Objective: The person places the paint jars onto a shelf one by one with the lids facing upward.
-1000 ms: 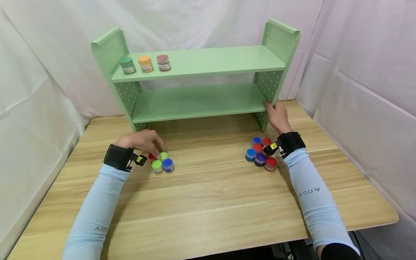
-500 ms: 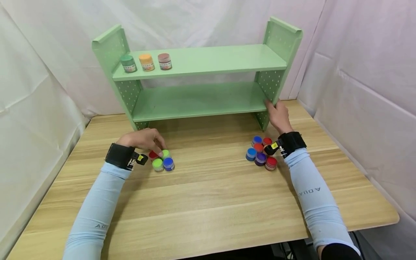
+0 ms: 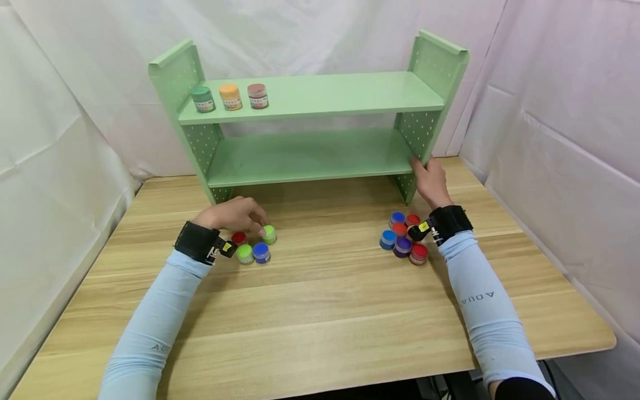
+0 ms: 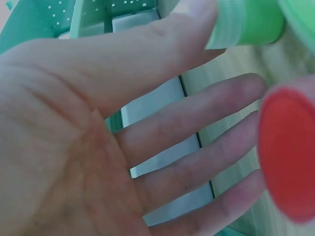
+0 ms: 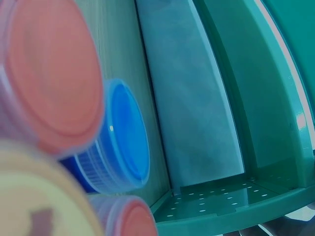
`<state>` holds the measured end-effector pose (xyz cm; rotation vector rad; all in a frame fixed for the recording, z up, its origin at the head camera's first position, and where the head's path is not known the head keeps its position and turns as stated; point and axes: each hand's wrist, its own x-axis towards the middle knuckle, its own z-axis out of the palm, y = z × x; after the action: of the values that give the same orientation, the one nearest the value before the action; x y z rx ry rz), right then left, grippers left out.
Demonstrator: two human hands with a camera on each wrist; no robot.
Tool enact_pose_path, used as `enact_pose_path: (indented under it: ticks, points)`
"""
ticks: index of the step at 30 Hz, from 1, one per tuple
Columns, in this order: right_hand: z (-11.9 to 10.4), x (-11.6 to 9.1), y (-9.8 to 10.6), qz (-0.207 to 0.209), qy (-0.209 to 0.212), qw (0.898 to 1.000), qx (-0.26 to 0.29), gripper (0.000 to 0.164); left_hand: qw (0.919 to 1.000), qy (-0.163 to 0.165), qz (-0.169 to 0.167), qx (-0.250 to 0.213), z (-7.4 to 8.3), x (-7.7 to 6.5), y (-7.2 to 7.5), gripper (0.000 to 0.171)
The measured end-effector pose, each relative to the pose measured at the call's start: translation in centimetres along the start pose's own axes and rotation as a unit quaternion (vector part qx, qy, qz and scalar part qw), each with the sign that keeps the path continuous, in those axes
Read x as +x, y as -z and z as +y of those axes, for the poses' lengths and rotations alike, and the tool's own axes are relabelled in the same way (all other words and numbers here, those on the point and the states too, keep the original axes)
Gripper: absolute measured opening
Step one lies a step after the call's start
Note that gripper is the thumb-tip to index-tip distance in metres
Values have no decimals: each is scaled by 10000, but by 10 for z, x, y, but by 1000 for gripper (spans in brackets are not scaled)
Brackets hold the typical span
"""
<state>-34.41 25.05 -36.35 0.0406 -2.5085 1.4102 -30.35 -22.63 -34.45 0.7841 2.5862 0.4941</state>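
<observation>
My left hand (image 3: 237, 215) pinches a small light-green paint jar (image 3: 270, 234) between thumb and fingers, beside the left cluster. In the left wrist view the thumb presses on that green jar (image 4: 251, 22), while the other fingers stretch out apart. A red-lidded jar (image 3: 239, 238), a second green jar (image 3: 244, 254) and a blue jar (image 3: 261, 253) sit close by on the wooden table. At the right, my right hand (image 3: 431, 180) grips the front edge of the side panel of a green two-tier shelf (image 3: 310, 153). Its far fingers are hidden behind the panel.
Dark green (image 3: 203, 99), orange (image 3: 230, 96) and brownish-pink (image 3: 258, 95) jars line the upper shelf's left end. Several red, blue and purple jars (image 3: 402, 246) cluster below my right wrist. White cloth (image 3: 310, 33) hangs behind the table (image 3: 320, 311).
My left hand has drawn the light-green jar to the right, away from the red-lidded jar and out of the cluster. My right hand keeps its hold on the shelf panel.
</observation>
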Motion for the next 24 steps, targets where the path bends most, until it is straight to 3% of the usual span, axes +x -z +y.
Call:
enact_pose_path:
  ticks: [10, 17, 24]
  points:
    - [4, 1, 0, 37, -41, 10000, 35, 69, 9985, -175, 427, 290, 8, 7, -7, 27]
    - [3, 0, -2, -15, -83, 10000, 38, 69, 9956, -478, 625, 506, 10, 9, -13, 24]
    - [2, 2, -2, 1, -77, 10000, -3, 70, 9953, -71, 749, 609, 22, 12, -17, 42]
